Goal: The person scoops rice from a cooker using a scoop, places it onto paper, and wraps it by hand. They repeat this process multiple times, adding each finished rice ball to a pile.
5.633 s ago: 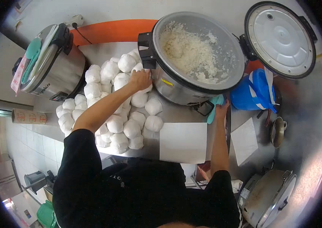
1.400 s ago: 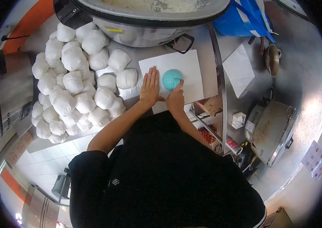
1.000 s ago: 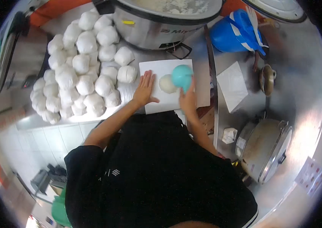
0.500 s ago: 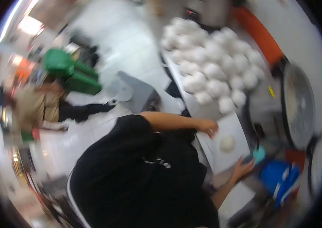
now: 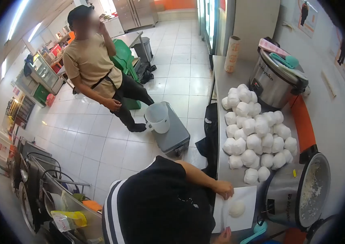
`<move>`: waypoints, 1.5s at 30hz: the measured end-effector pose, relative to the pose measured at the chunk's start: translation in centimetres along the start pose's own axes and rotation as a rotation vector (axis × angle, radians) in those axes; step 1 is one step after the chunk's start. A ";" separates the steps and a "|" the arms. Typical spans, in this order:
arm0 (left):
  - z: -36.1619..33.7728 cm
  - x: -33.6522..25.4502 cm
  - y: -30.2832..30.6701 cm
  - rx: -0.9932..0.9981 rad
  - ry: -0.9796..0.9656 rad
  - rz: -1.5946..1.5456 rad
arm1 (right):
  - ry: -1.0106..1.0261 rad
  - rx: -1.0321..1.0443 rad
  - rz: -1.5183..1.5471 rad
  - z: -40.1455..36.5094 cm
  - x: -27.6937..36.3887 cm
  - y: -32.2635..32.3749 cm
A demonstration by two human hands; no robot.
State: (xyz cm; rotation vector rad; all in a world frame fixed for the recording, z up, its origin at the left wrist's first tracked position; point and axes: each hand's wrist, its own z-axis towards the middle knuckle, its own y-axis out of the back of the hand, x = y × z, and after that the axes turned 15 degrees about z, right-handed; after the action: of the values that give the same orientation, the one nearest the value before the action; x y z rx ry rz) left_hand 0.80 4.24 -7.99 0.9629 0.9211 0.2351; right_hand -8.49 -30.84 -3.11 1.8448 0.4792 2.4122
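Observation:
A sheet of white paper (image 5: 247, 195) lies on the counter in front of me, with a rounded mound of white rice (image 5: 236, 208) on it. My left hand (image 5: 223, 189) is at the paper's upper near corner, fingers curled closed on its edge. Down at the lower near edge, my right hand (image 5: 223, 236) pinches the paper; part of it is cut off by the frame. Past the right hand rests a teal rice scoop (image 5: 258, 230), out of both hands. Many white paper-wrapped bundles (image 5: 255, 134) are heaped further along the counter.
An open steel rice cooker (image 5: 284, 199) with rice inside stands beside the paper. A second cooker (image 5: 272, 75) and a paper roll (image 5: 232, 55) stand behind the heap. A co-worker (image 5: 97, 65) stands on the tiled floor near a grey bin (image 5: 172, 132) topped by a white bucket (image 5: 157, 118).
My right hand has let go of the teal scoop and come to the paper's edge. The left hand has closed on the paper. My view has turned, showing more of the room.

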 end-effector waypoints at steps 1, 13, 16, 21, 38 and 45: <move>-0.1 -0.5 1.1 -0.017 0.021 0.002 | 0.115 0.009 0.016 -0.4 1.1 -0.5; 0.7 -3.7 4.9 -0.165 0.464 -0.494 | -0.639 -0.126 0.056 -4.0 0.8 -1.0; 2.2 -3.5 4.3 -0.028 0.758 -0.251 | -0.231 -0.093 0.185 -3.2 -0.7 -2.0; 2.4 -5.4 6.2 -0.008 0.911 0.066 | -0.553 -0.278 0.472 -1.1 -0.6 -2.4; 4.6 -8.9 5.1 0.090 -0.006 0.266 | 0.051 -0.218 -0.677 7.2 0.7 -5.8; 12.8 -1.9 3.5 0.296 -0.153 0.519 | -0.022 -0.313 -0.639 7.6 0.9 -5.8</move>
State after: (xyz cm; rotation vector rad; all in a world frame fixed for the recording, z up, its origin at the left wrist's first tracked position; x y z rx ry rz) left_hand 10.07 -2.49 -1.07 1.4695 0.5595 0.4649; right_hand -2.32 -23.62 -2.16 1.3255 0.5460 1.9032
